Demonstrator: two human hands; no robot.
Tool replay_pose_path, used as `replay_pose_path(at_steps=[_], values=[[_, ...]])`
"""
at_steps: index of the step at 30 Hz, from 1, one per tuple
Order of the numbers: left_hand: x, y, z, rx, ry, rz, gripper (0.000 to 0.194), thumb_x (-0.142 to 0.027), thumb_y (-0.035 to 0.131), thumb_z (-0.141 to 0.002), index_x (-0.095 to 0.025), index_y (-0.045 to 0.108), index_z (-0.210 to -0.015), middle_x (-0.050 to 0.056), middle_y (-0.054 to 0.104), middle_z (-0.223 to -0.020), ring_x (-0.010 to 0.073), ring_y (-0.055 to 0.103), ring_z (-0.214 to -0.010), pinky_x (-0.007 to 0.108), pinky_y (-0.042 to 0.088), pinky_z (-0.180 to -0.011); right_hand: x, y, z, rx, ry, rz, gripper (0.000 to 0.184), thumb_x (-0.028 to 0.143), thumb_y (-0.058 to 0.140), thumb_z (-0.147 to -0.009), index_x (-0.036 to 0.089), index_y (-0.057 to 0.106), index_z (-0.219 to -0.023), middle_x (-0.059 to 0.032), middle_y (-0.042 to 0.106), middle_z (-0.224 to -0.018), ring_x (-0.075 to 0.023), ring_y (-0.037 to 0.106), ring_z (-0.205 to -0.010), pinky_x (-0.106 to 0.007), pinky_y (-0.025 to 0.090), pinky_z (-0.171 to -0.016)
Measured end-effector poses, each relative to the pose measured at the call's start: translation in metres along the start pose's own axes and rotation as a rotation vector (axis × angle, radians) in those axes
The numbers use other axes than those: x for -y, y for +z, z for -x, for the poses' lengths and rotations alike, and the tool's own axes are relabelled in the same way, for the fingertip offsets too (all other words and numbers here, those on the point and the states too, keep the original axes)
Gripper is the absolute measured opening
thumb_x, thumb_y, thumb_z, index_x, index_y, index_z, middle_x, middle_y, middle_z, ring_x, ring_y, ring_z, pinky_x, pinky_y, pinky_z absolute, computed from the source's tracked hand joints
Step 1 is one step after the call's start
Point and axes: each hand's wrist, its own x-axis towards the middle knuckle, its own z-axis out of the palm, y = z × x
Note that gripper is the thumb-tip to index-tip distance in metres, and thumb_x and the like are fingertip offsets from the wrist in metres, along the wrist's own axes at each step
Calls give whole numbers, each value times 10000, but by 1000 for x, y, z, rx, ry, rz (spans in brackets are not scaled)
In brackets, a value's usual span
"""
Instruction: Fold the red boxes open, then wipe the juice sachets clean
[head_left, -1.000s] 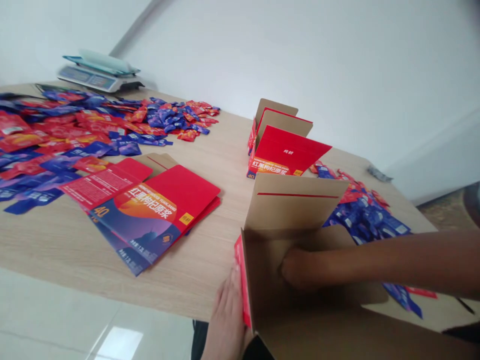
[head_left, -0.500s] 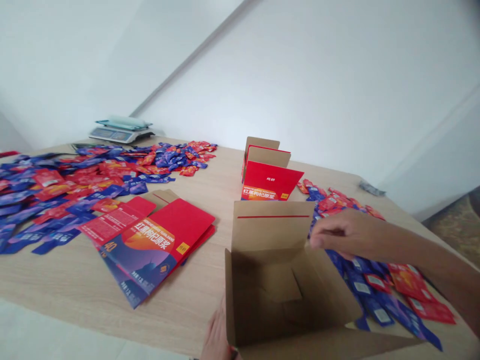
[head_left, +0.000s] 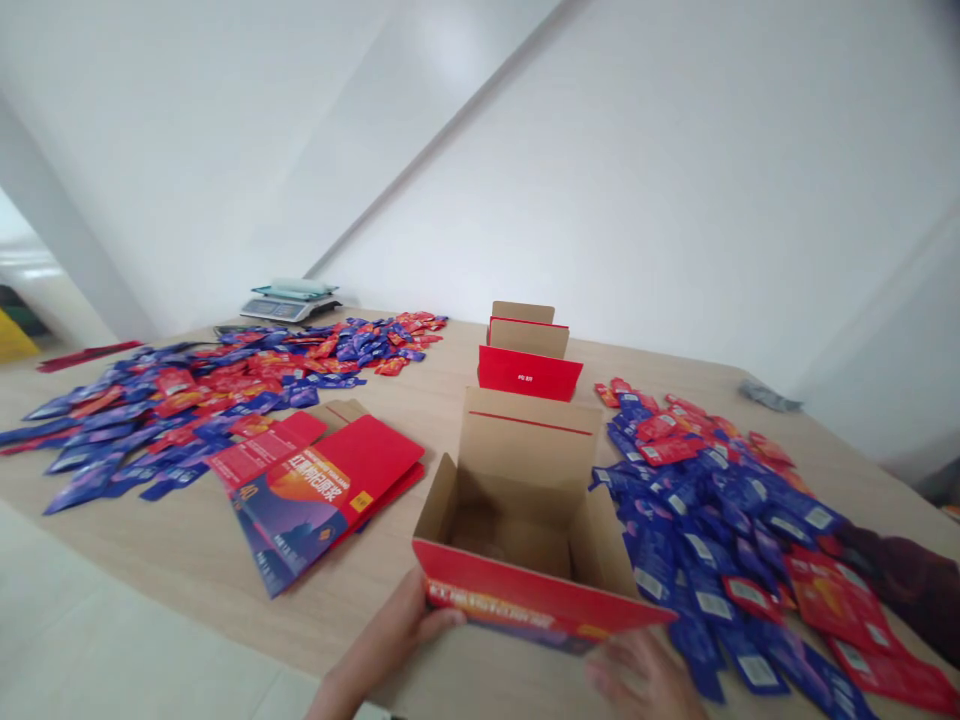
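Observation:
An open cardboard box (head_left: 517, 590), red and printed on its front and plain brown inside, stands on the table before me with its flaps up. My left hand (head_left: 409, 615) grips its lower left front corner, thumb on the printed front and the other fingers partly hidden at the side. At the lower right of the front, my right hand (head_left: 641, 672) holds the box with bent fingers, somewhat blurred. Right of the box lies a heap of blue and red sachets (head_left: 705, 510). Flattened red and purple cartons (head_left: 322, 490) lie to its left.
Behind the box stand more open red boxes (head_left: 529, 370) in a row. A second sachet heap (head_left: 187, 400) covers the table's left part, with a weighing scale (head_left: 289, 302) behind it. A dark maroon sleeve or cloth (head_left: 907, 580) reaches in at right. Crumpled grey plastic (head_left: 769, 395) lies far right.
My right hand has moved from the box's back right flap to its lower right front. The front flap, earlier low, now shows its printed face. The view has shifted.

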Motion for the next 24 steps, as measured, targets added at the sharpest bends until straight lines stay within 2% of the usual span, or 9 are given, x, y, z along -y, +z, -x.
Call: replay_pose_path(at_steps=[3,8,11,18,24], values=[[-12,-10,-29,33,44,72,537,-545,725,-903,-210,631,-1312,117,712,-1316,352,653,-1237,461,522,-1083,4,25,-22,163,94,-119,505,627,759,-705,324,780,-1109,-80,822,-1053,-401,777,-1017,-524,650,-929],[-9,-18,-83,-34,192,134,740,-533,792,-846,-179,500,-1427,156,634,-1433,349,603,-1326,473,480,-1147,7,46,-57,112,15,-77,673,644,677,-806,215,705,-1324,-119,786,-1200,-375,731,-1171,-474,618,-995],[-3,-20,-111,-92,194,125,796,-524,807,-835,-178,453,-1459,166,610,-1452,350,579,-1351,487,471,-1155,5,57,-75,83,-16,-54,731,629,647,-850,178,634,-1426,-127,771,-1242,-355,715,-1210,-468,598,-1021],[15,-20,-161,-225,143,97,726,-521,850,-786,-147,576,-1345,172,663,-1326,357,603,-1277,490,507,-1088,12,71,-114,46,-99,38,729,601,564,-917,136,587,-1477,-149,757,-1269,-335,725,-1194,-445,587,-1003],[29,-17,-197,-279,127,94,638,-518,853,-774,-152,624,-1243,164,693,-1285,328,646,-1217,458,524,-1053,16,79,-149,40,-138,49,714,573,534,-933,145,562,-1503,-143,762,-1261,-322,728,-1181,-435,580,-1002]])
